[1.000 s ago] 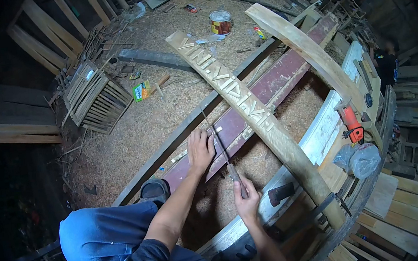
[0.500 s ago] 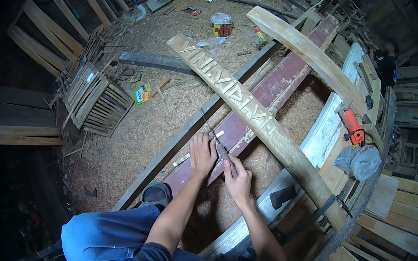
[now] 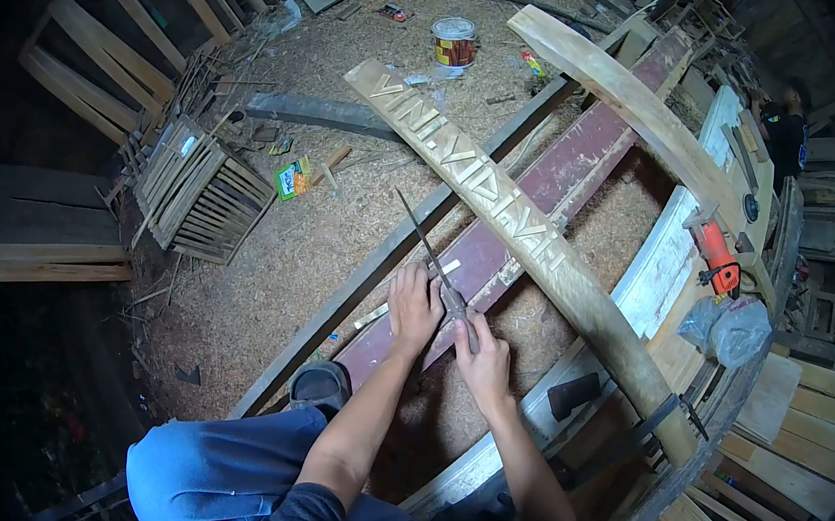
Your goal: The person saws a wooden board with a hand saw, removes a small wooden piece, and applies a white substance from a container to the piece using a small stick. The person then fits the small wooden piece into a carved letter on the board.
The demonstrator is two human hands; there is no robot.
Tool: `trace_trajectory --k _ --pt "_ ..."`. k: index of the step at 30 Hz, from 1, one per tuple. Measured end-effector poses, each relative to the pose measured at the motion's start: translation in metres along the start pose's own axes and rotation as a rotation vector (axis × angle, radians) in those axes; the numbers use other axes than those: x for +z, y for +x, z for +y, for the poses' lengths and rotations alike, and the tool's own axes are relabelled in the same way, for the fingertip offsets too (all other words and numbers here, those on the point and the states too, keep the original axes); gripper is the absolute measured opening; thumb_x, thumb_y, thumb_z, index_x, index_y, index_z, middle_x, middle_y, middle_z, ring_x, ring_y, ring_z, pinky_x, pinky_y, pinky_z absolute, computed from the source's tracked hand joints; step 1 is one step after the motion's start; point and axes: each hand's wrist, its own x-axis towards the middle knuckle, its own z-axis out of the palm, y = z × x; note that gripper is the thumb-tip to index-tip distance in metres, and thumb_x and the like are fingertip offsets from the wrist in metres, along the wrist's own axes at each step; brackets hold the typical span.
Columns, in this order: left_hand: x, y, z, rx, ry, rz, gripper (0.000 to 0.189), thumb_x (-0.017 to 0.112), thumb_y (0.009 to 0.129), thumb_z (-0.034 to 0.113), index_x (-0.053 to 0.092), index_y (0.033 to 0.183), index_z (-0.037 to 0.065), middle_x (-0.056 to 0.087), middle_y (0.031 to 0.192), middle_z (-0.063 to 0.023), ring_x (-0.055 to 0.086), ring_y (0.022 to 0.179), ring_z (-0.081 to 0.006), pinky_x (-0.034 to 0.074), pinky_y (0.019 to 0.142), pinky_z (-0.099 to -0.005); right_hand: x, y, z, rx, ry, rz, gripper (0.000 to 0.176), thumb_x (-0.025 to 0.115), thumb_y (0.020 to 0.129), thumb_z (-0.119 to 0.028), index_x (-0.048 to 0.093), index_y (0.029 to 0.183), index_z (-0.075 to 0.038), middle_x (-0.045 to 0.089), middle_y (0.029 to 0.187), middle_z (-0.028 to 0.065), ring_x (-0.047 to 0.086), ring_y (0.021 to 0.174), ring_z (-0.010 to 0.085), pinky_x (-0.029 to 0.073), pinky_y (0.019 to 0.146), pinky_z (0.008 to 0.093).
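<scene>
My right hand (image 3: 484, 357) is wrapped around the handle of a handsaw (image 3: 422, 235), whose long, tapered dark blade points away from me, seen nearly edge-on. The blade lies across a thin pale wooden strip (image 3: 451, 268). With its fingers together, my left hand (image 3: 413, 308) presses that strip down on a purple painted plank (image 3: 484, 272), just left of the blade. Part of the strip is hidden under the fingers. Beyond my hands, a long pale board (image 3: 525, 230) with raised wooden letters crosses over the plank.
A clamp (image 3: 673, 405) grips the lettered board's near end. An orange power tool (image 3: 719, 257) and plastic bags (image 3: 736, 330) lie at right. A paint can (image 3: 455, 44), a slatted wooden crate (image 3: 205, 195) and scraps are on the floor. Another person (image 3: 785, 135) is at far right.
The saw blade has tilted, showing more of its side, and its handle has shifted slightly. The whole view has moved a little; my left hand stays on the strip.
</scene>
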Motion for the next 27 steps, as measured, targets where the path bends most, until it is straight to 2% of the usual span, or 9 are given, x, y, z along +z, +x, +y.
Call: trace_trajectory --k 3,9,10,11,13,14,17,18,27 --pt "0.001 -0.001 0.002 -0.002 -0.022 0.007 0.015 0.069 0.088 0.009 0.058 0.096 0.001 0.058 0.102 -0.0159 0.055 0.097 -0.0372 0.044 0.084 -0.0461 -0.007 -0.012 0.011 0.038 0.097 0.026 0.030 0.061 0.105 -0.029 0.069 0.120 -0.004 0.072 0.095 0.0288 0.070 0.084 0.0495 0.056 0.065 0.0553" --pt "0.007 -0.003 0.001 0.037 0.008 0.060 0.014 0.069 0.089 0.010 0.059 0.096 0.002 0.057 0.100 -0.0159 0.055 0.094 -0.0364 0.043 0.081 -0.0457 -0.061 -0.077 0.013 0.110 -0.012 -0.062 0.023 0.066 0.102 -0.022 0.070 0.117 -0.005 0.072 0.092 0.0278 0.072 0.086 0.0463 0.058 0.067 0.0498" --pt "0.006 -0.002 0.002 0.020 0.008 0.042 0.013 0.068 0.091 0.011 0.060 0.096 0.002 0.057 0.099 -0.0157 0.054 0.093 -0.0359 0.042 0.081 -0.0452 -0.071 -0.078 0.006 0.214 0.007 -0.107 0.023 0.069 0.100 -0.017 0.071 0.120 -0.005 0.074 0.092 0.0240 0.076 0.086 0.0402 0.059 0.070 0.0438" --pt "0.006 0.000 0.005 0.025 0.005 0.045 0.013 0.068 0.091 0.011 0.060 0.096 0.002 0.057 0.099 -0.0157 0.054 0.093 -0.0359 0.042 0.081 -0.0452 -0.076 -0.075 0.004 0.212 0.006 -0.101 0.023 0.069 0.100 -0.017 0.071 0.120 -0.005 0.074 0.092 0.0240 0.076 0.086 0.0402 0.059 0.070 0.0438" --pt "0.006 0.000 0.005 -0.003 0.018 0.034 0.012 0.067 0.094 0.013 0.060 0.096 0.003 0.057 0.100 -0.0152 0.054 0.093 -0.0353 0.042 0.082 -0.0446 -0.083 -0.068 -0.001 0.032 0.149 0.086 0.025 0.070 0.099 -0.015 0.071 0.121 -0.002 0.077 0.094 0.0193 0.078 0.084 0.0328 0.060 0.073 0.0393" --pt "0.007 0.000 0.003 0.014 0.021 0.044 0.013 0.066 0.095 0.015 0.061 0.097 0.003 0.057 0.099 -0.0146 0.054 0.094 -0.0347 0.042 0.082 -0.0447 -0.083 -0.068 -0.008 0.068 0.175 0.138 0.025 0.071 0.099 -0.012 0.071 0.120 0.002 0.078 0.099 0.0174 0.078 0.086 0.0282 0.059 0.076 0.0372" --pt "0.005 0.000 0.006 0.015 0.007 0.038 0.014 0.066 0.095 0.015 0.060 0.098 0.003 0.057 0.099 -0.0141 0.054 0.094 -0.0342 0.042 0.082 -0.0447 -0.077 -0.039 -0.028 0.040 0.235 0.153 0.028 0.070 0.100 -0.014 0.070 0.122 0.003 0.077 0.104 0.0197 0.077 0.094 0.0294 0.059 0.081 0.0380" --pt "0.006 0.000 0.005 0.007 0.010 0.037 0.015 0.066 0.095 0.016 0.060 0.098 0.004 0.057 0.099 -0.0137 0.055 0.094 -0.0342 0.042 0.082 -0.0447 -0.069 -0.032 -0.024 0.090 0.229 0.107 0.030 0.069 0.101 -0.018 0.069 0.123 0.003 0.076 0.110 0.0225 0.076 0.104 0.0324 0.058 0.087 0.0399" --pt "0.008 -0.001 0.003 -0.008 0.021 0.016 0.014 0.066 0.094 0.014 0.059 0.099 0.003 0.057 0.101 -0.0151 0.054 0.095 -0.0357 0.042 0.082 -0.0458 -0.005 0.010 0.003 0.100 0.257 0.037 0.033 0.067 0.102 -0.026 0.071 0.120 0.002 0.074 0.103 0.0278 0.073 0.098 0.0444 0.058 0.081 0.0467"
